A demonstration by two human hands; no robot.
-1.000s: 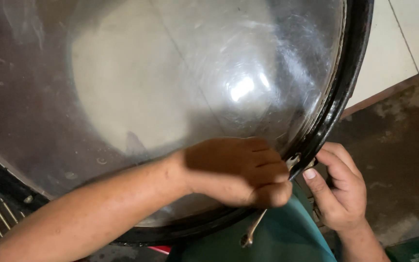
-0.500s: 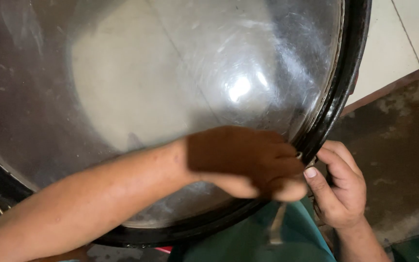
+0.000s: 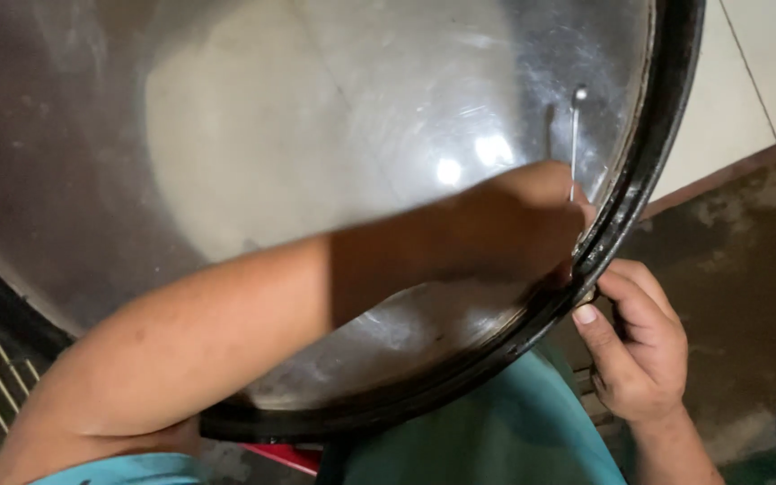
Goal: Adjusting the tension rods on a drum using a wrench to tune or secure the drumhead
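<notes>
Scratched clear plastic fills the round drum head (image 3: 334,135) across my lap, its black hoop (image 3: 639,207) curving down the right side. Over it my left hand (image 3: 523,220) is curled shut around a thin metal rod (image 3: 574,144) that points up from my fist. Just outside the hoop, my right hand (image 3: 635,346) pinches the rim, thumb pressed to its underside

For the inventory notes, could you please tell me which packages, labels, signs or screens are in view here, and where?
None in view: only a large round metal pan with a black rim, the left hand holding a thin metal tool, and the right hand at the rim.
</notes>
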